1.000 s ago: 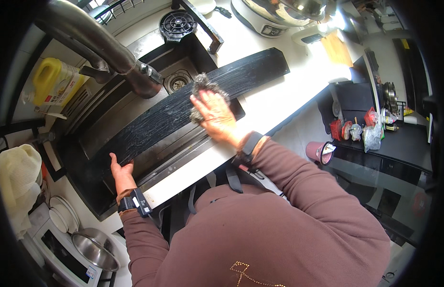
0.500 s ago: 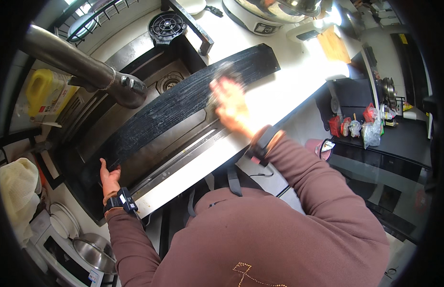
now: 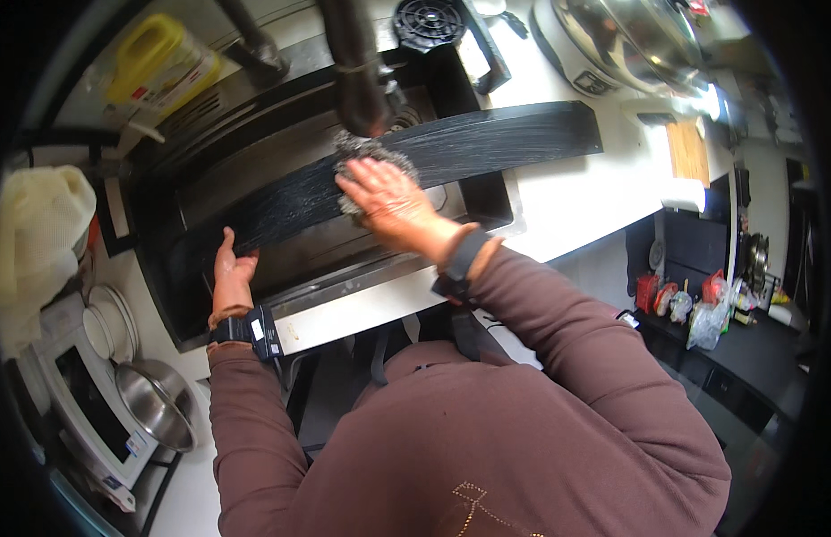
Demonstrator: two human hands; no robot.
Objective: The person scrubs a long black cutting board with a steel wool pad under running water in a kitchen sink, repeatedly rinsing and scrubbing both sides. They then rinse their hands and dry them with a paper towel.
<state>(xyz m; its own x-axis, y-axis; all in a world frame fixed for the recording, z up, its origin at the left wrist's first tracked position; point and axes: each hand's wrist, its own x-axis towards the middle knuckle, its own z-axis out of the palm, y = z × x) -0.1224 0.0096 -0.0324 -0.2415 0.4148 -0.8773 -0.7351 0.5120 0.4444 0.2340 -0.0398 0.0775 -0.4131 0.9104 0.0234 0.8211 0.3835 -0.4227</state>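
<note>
A long black board point(image 3: 514, 139), slightly curved and streaked with wet, pale marks, lies slantwise across the dark sink point(image 3: 388, 268). Its right end rests over the white countertop. At the board's left part, my left hand point(image 3: 234, 279) grips the near edge, thumb up along it; the other fingers are partly hidden. My right hand point(image 3: 393, 204) presses a grey steel wool scrubber point(image 3: 351, 146) onto the middle of the board, with its fingers laid over the scrubber. Just beyond that hand hangs the metal faucet point(image 3: 351, 67).
A yellow jug point(image 3: 156, 67) stands behind the sink. Far right are a black round drain-like part point(image 3: 429, 24) and a large cooker point(image 3: 603, 45). On the left are plates point(image 3: 111, 322), a steel bowl point(image 3: 156, 403) and a white appliance point(image 3: 89, 394).
My right hand has swept the scrubber leftward along the board, from its right half to its middle. My left hand keeps its hold. The whole view has shifted and turned.
</note>
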